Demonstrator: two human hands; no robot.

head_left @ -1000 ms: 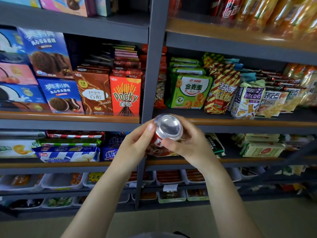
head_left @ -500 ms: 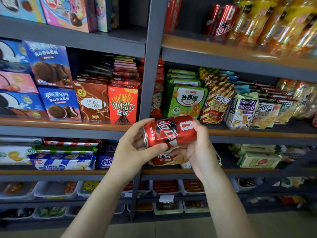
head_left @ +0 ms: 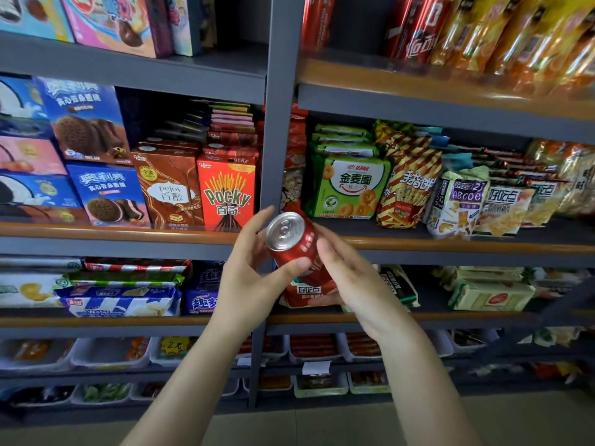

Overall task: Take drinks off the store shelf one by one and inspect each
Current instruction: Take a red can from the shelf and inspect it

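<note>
A red cola can [head_left: 294,246] is held in front of the shelf upright, tilted so its silver top with the pull tab faces me. My left hand [head_left: 254,278] grips it from the left, thumb across its side. My right hand [head_left: 351,281] cups it from the right and below, thumb on the can's wall. More red cola cans [head_left: 415,27] stand on the top right shelf, beside a row of yellow bottles [head_left: 515,37].
Grey shelving with wooden edges [head_left: 128,231] fills the view. Biscuit boxes such as Pocky [head_left: 227,191] sit left of the post [head_left: 280,123], snack bags [head_left: 409,185] right of it. Lower shelves hold packets and white trays [head_left: 109,352]. Floor lies below.
The can was turned from bottom-up, to lying sideways, to top facing me. Both hands kept hold of it. The view tilted upward, showing more of the top shelf.
</note>
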